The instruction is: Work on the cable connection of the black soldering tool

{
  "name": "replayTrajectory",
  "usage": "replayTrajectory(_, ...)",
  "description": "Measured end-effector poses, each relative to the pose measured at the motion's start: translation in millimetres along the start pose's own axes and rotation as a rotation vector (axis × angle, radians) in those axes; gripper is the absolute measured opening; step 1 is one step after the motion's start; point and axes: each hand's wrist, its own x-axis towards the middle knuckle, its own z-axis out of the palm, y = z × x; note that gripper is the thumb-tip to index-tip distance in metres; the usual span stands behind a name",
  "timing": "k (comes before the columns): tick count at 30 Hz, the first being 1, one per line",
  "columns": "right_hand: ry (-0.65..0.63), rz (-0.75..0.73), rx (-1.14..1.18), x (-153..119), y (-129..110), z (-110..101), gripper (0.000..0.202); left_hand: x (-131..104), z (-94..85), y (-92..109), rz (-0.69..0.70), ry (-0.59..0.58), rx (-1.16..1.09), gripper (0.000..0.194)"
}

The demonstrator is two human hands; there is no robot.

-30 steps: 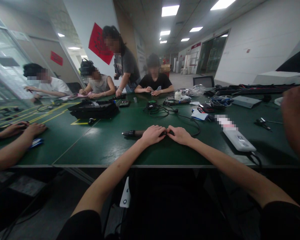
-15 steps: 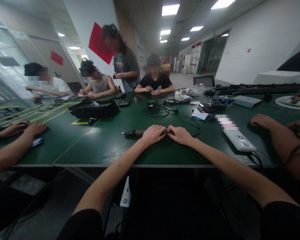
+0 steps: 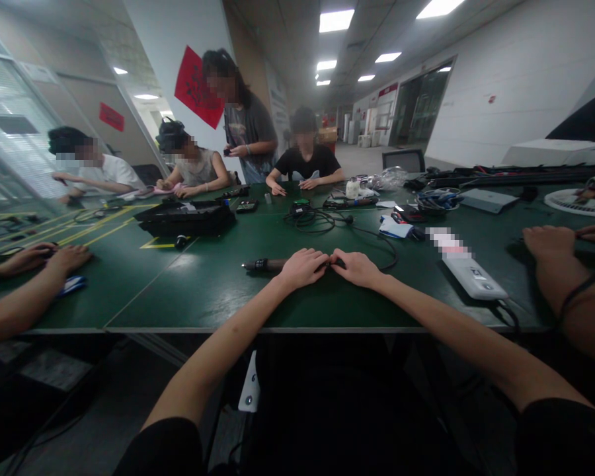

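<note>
An electric screwdriver (image 3: 264,265) with a brown-grey body and a dark tip lies on the green table, its tip pointing left. My left hand (image 3: 303,268) is closed around its rear part. Fingertip to fingertip with it, my right hand (image 3: 357,270) pinches the cord end at the back of the screwdriver. The connector between my fingers is mostly covered, so I cannot tell how far it sits in. A black cord (image 3: 393,254) curves away behind my right hand toward a coiled cable (image 3: 312,221) farther back.
A black tray (image 3: 186,218) stands back left, with a small black round object (image 3: 180,241) before it. To the right lies a white device (image 3: 476,277) with a cable. Co-workers' arms (image 3: 550,248) rest at both sides of the green table (image 3: 178,297); other people sit or stand across it.
My hands and the screwdriver stay almost where they were. The co-worker's hand at the right has shifted right, and the person across the table has moved their hands apart.
</note>
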Motion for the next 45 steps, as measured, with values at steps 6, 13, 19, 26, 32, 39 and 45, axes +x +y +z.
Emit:
replayTrajectory(6, 0.003, 0.006, -0.015, -0.2, -0.1, 0.3, 0.016, -0.2, -0.2, 0.8, -0.019, 0.015, -0.003, 0.026)
replayTrajectory(13, 0.001, 0.001, -0.023, 0.3, 0.0, 0.7, 0.015, -0.5, -0.8, 0.5, -0.031, -0.001, -0.007, 0.027)
replayTrajectory(19, 0.002, 0.002, -0.013, -0.1, 0.0, 0.6, 0.015, 0.6, -1.1, 0.6, -0.01, -0.014, -0.005, 0.024)
replayTrajectory(26, -0.001, 0.005, -0.02, -0.3, 0.1, 0.4, 0.016, -0.1, -3.2, 1.3, 0.007, -0.001, -0.014, 0.026)
replayTrajectory(32, 0.009, -0.006, -0.003, -0.3, 0.5, 0.8, 0.015, 0.1, -0.1, -0.1, -0.01, 0.003, -0.011, 0.025)
replayTrajectory(39, 0.008, 0.003, -0.011, -0.8, -0.5, -0.2, 0.015, 0.1, -1.5, 1.4, -0.041, -0.004, -0.006, 0.026)
replayTrajectory(45, 0.004, 0.003, -0.017, -0.7, -1.1, -1.1, 0.015, -0.2, -1.1, 0.7, -0.006, -0.001, -0.003, 0.024)
